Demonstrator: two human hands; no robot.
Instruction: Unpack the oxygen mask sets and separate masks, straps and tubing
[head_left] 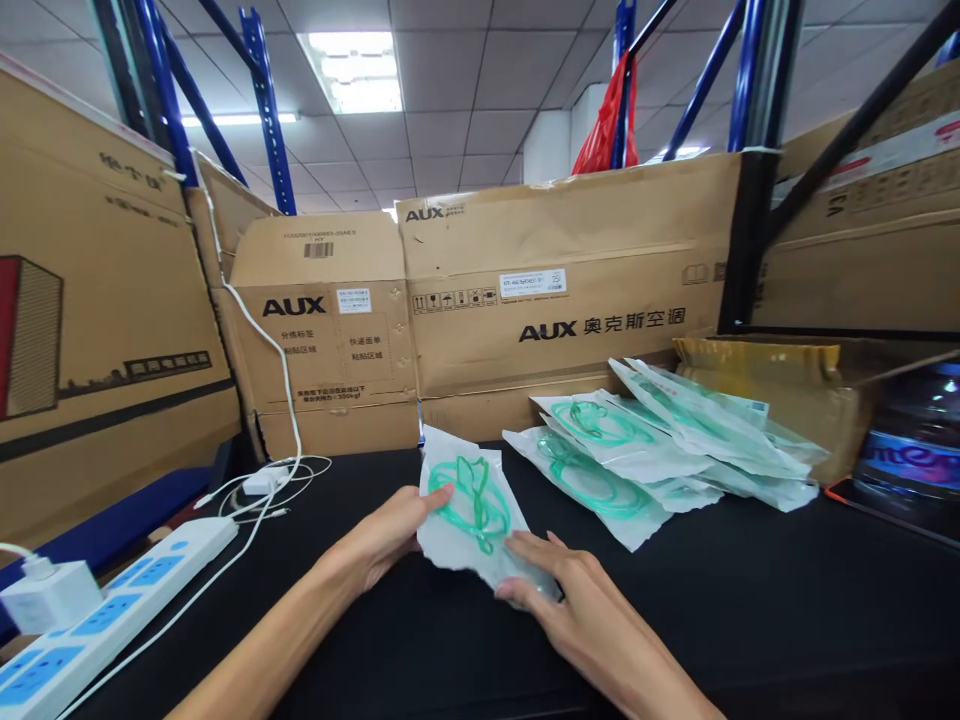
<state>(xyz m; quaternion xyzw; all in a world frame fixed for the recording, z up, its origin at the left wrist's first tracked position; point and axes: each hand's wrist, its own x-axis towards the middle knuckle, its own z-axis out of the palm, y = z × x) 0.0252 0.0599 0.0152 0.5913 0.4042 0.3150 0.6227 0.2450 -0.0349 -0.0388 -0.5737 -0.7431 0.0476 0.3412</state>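
Just above the black table surface, a clear-and-white packet of coiled green tubing (pixel 474 500) is held between my two hands. My left hand (pixel 394 528) pinches its left edge, with the thumb on top and the other fingers mostly hidden beneath. At the lower right corner, my right hand (pixel 574 590) grips the packet, its fingers lying over the film and its thumb at the bottom edge. Similar packets of green tubing (pixel 626 440) lie in an overlapping pile to the right, apart from my hands.
A white power strip (pixel 127 600) with a plug and cables lies on the left. Cardboard panels (pixel 562 280) wall in the back and sides of the black table (pixel 375 640). At the right stand a brown open box (pixel 765 385) and a dark bottle (pixel 911 450).
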